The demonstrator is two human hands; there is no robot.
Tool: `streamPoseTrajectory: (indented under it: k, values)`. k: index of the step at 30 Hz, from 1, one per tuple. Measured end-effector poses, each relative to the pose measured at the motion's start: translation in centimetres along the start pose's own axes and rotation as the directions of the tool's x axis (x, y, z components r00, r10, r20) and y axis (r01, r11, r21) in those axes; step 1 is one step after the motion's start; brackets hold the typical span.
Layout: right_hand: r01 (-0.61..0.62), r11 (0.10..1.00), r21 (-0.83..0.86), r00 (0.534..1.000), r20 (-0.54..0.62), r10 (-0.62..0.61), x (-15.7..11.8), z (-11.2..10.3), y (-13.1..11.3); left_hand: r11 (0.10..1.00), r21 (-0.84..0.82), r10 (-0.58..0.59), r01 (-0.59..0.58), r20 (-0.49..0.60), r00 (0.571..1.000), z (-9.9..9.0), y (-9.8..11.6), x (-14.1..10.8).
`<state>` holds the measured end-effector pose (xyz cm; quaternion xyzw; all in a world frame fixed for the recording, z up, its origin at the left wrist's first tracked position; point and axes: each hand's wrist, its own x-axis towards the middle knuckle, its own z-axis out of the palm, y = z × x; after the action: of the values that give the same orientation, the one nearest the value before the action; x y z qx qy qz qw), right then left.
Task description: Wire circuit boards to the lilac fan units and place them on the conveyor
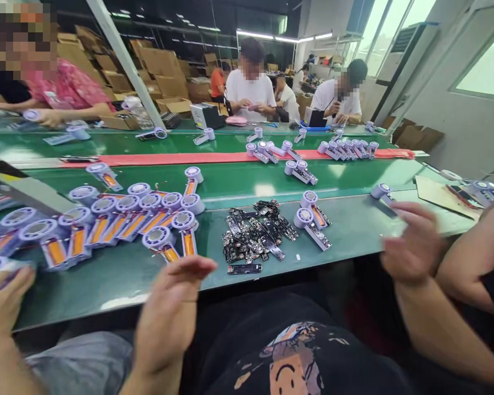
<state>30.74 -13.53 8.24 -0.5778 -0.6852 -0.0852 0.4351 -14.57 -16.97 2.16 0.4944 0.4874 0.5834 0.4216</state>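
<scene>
Left hand point(168, 321): the fingers point(191, 269) are open and spread, gripping nothing, and blurred by motion. Right hand point(411, 244): also open and empty, with the fingers lightly curved above the bench edge. From where I sit, the two palms face each other, well apart. The left hand is nearest the fans point(156, 237), a dense purple-and-white cluster at lower left of the frame, each with a round head and a handle showing an orange insert. The right hand is nearest a lone fan point(381, 191) at right of the frame. Between the hands lies a loose heap of black circuit boards point(255, 233), with two more fans point(308, 211) just to its right. I judge the fans light and stiff, best taken by the handle. The boards appear thin and fragile, so I would lift them by their edges. At the lower left corner, a hand point(4, 296) that I take for a co-worker's clasps another fan point(8, 267). All of this sits on a green bench point(107, 291). Beyond it run a red strip point(189, 159) and more fans. Co-workers point(250, 88) sit at the far side, with cartons point(160, 63) at upper left.
</scene>
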Motion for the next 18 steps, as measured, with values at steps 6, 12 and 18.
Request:
streamPoseTrajectory:
  k: [6, 12, 18]
  values:
    - [-0.190, 0.969, -0.157, 0.914, 0.332, 0.233, -3.7, 8.5, 0.5, 0.976, 0.204, -0.059, -0.069, 0.560, 0.826, 9.9, 0.2, -1.7]
    - [-0.274, 0.934, -0.231, 0.816, 0.459, 0.353, -6.6, 10.7, -0.6, 0.954, 0.260, -0.075, -0.150, 0.692, 0.718, 12.0, 0.4, 1.2]
    - [-0.367, 0.916, -0.165, 0.830, 0.386, 0.402, -3.1, 9.5, 2.2, 0.920, 0.330, -0.140, -0.212, 0.781, 0.609, 15.9, -0.3, 2.6]
